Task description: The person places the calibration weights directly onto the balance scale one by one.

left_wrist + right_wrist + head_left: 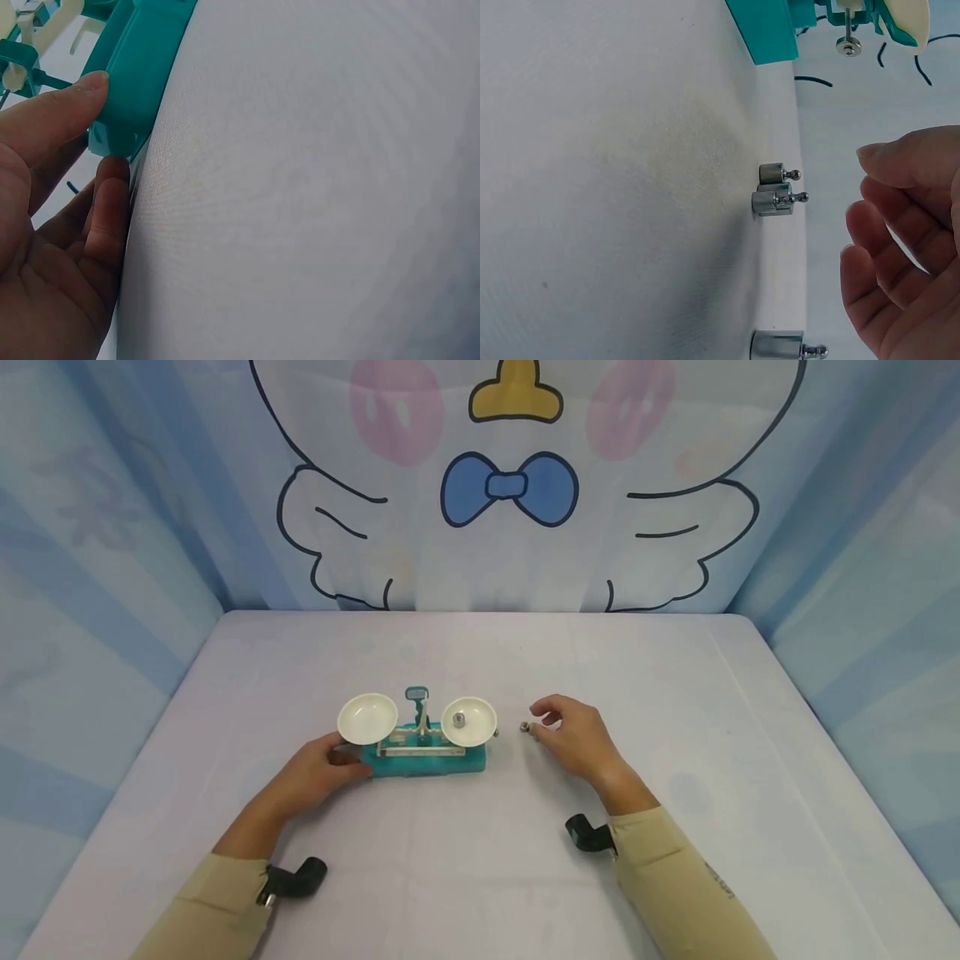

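Observation:
A small teal balance scale (427,763) with two white pans stands on the table. A metal weight (459,719) sits in its right pan (483,727); the left pan (367,718) holds nothing. My left hand (318,772) holds the left end of the base (131,90), thumb on top and fingertips at the lower edge. To the right of the scale, my right hand (573,739) hovers above the table, fingers loosely bent with nothing between them. Several knobbed metal weights (772,202) stand close together near its thumb and fingertips.
Another knobbed weight (776,345) stands apart from the group in the right wrist view. A pale cloth covers the table (480,877). Patterned curtains (82,610) hang at the sides and back. Black wrist cameras (296,878) stick out from both sleeves.

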`<state>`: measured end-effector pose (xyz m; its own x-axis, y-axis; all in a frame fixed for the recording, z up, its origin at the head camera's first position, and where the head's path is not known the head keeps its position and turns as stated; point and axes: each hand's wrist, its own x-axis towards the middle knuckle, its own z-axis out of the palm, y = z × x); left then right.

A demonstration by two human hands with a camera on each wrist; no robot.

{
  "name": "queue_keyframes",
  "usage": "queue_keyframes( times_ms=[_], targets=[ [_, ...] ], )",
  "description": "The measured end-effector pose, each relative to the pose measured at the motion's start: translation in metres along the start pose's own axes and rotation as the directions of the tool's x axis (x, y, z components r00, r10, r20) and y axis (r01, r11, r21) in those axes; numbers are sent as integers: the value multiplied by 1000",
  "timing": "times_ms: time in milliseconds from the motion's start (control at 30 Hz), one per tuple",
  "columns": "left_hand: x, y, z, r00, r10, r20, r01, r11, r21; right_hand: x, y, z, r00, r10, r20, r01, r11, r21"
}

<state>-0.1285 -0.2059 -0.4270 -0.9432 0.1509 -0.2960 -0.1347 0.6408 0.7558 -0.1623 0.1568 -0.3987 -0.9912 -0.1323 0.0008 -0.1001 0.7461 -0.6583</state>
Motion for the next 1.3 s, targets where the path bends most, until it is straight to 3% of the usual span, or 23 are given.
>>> queue_keyframes(
  times_ms=[600,1300],
  targets=[
    [0,-1,0,1000,-5,-2,5,1000,-8,-2,7,6,996,39,80,-36,999,-30],
    [0,-4,2,1000,16,-11,-16,1000,-19,-1,11,11,992,2,129,8,997,-77]
  ],
)
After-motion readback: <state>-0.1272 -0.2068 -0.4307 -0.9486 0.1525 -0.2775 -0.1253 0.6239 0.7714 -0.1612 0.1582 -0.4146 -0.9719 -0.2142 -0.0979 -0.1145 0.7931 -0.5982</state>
